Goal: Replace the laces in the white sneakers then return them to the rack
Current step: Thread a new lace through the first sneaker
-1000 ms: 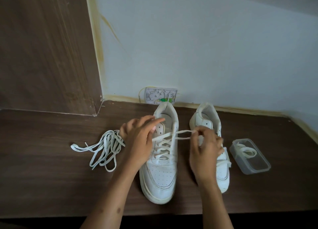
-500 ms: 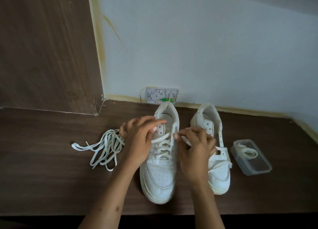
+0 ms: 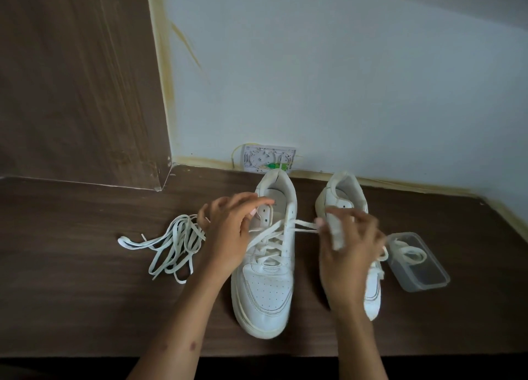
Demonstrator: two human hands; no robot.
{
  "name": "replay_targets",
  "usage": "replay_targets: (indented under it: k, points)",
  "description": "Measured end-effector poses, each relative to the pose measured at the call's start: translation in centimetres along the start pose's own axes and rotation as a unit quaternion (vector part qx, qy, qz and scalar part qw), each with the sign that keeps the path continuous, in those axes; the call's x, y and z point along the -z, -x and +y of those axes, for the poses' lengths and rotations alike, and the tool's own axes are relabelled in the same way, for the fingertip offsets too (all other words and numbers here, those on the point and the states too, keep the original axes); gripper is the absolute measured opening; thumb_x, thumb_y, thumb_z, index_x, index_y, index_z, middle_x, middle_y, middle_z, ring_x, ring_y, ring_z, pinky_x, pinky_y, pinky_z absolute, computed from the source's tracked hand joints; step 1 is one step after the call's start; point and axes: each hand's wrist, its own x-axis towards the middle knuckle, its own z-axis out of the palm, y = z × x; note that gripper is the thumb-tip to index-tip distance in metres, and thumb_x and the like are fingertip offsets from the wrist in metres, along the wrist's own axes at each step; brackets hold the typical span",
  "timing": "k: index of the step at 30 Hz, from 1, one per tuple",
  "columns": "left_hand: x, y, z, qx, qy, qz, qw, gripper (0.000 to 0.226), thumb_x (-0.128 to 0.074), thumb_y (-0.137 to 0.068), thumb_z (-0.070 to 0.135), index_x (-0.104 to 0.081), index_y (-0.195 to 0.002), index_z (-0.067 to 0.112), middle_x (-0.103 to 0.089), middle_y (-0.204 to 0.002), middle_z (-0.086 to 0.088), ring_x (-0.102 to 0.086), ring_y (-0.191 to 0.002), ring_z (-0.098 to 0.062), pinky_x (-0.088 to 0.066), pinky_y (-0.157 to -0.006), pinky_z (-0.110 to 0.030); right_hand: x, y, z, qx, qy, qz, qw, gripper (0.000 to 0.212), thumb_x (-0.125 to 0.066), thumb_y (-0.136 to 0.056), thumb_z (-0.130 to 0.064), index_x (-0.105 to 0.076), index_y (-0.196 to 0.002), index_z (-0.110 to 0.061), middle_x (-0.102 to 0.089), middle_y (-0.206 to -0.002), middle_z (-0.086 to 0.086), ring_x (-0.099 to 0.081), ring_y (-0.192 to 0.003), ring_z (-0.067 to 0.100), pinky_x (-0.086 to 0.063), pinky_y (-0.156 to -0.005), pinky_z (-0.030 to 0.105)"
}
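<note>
On the dark wooden table, two white sneakers stand side by side with their toes toward the person and their heels near the wall. The left sneaker is partly laced: a white lace crosses through its lower eyelets, while the upper eyelets near the collar are empty. The left hand rests against the inner side of this shoe, its fingers curled over the top eyelet flap; its grip seems to steady the flap, though whether it also pinches a lace end I cannot tell. The right hand pinches the free end of the lace and draws it taut to the right across the shoe, so its grip is narrow and closed on the lace.

The right sneaker is half hidden behind the right hand; a bit of lace shows at its outer side, but how far it is laced cannot be told. A loose heap of old laces lies to the left of the left hand, well apart from the shoes. A clear plastic box just beside the right sneaker holds a coiled lace.

By my judgement the task is near its middle: the old laces look removed, the left shoe needs its top rows threaded, and the coiled lace suggests the second shoe is not finished. No rack is in view, so the return remains.
</note>
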Motion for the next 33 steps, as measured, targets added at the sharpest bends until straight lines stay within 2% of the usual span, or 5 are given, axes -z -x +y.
replay_targets:
  k: [4, 12, 23, 29, 33]
  points:
    - [0.0, 0.1, 0.2, 0.004, -0.006, -0.001, 1.000, 0.065, -0.052, -0.091, -0.002, -0.052, -0.117, 0.057, -0.056, -0.121, 0.029, -0.037, -0.109, -0.005, -0.017, -0.105, -0.046, -1.6, 0.9, -0.8, 0.046, 0.021, -0.062, 0.997, 0.010, -0.068, -0.089, -0.029, -0.074, -0.098, -0.032, -0.055, -0.118, -0.007, -0.034, -0.111, 0.022, -0.024, -0.088, 0.035]
    - [0.2, 0.0, -0.2, -0.001, -0.027, -0.006, 1.000, 0.063, -0.050, -0.094, 0.000, -0.049, -0.119, 0.058, -0.055, -0.124, 0.030, -0.039, -0.114, -0.009, -0.014, -0.104, -0.042, 2.2, -1.4, 2.4, -0.165, -0.101, 0.168, 0.967, 0.008, -0.064, -0.092, -0.017, -0.069, -0.098, -0.017, -0.051, -0.102, -0.008, -0.055, -0.102, 0.029, -0.049, -0.085, 0.045]
    - [0.2, 0.1, 0.0, -0.016, -0.003, -0.006, 1.000, 0.048, -0.051, -0.098, 0.014, -0.051, -0.119, 0.056, -0.056, -0.123, 0.029, -0.040, -0.112, -0.010, -0.017, -0.099, -0.039, -0.8, 0.4, 0.0, 0.093, -0.057, -0.082, 0.991, 0.026, -0.070, -0.090, -0.014, -0.070, -0.112, -0.026, -0.042, -0.122, -0.005, -0.042, -0.110, 0.013, -0.037, -0.092, 0.015]
    - [0.5, -0.1, -0.2, -0.029, -0.033, -0.003, 0.999, 0.042, -0.050, -0.099, 0.020, -0.054, -0.118, 0.057, -0.056, -0.124, 0.030, -0.045, -0.111, -0.015, -0.022, -0.100, -0.046, -0.5, 0.0, 0.8, 0.005, -0.057, 0.021, 0.998, 0.013, -0.069, -0.088, -0.003, -0.076, -0.097, -0.011, -0.058, -0.099, -0.001, -0.055, -0.094, 0.015, -0.042, -0.080, 0.013]
    - [0.6, 0.0, -0.2, -0.031, -0.033, -0.001, 0.999, 0.045, -0.053, -0.097, 0.018, -0.051, -0.119, 0.057, -0.057, -0.123, 0.029, -0.045, -0.112, -0.015, -0.023, -0.101, -0.048, 0.8, -0.4, 0.6, -0.015, -0.054, -0.032, 0.998, 0.008, -0.068, -0.090, -0.011, -0.073, -0.092, -0.017, -0.065, -0.090, -0.005, -0.059, -0.088, 0.014, -0.037, -0.075, 0.002]
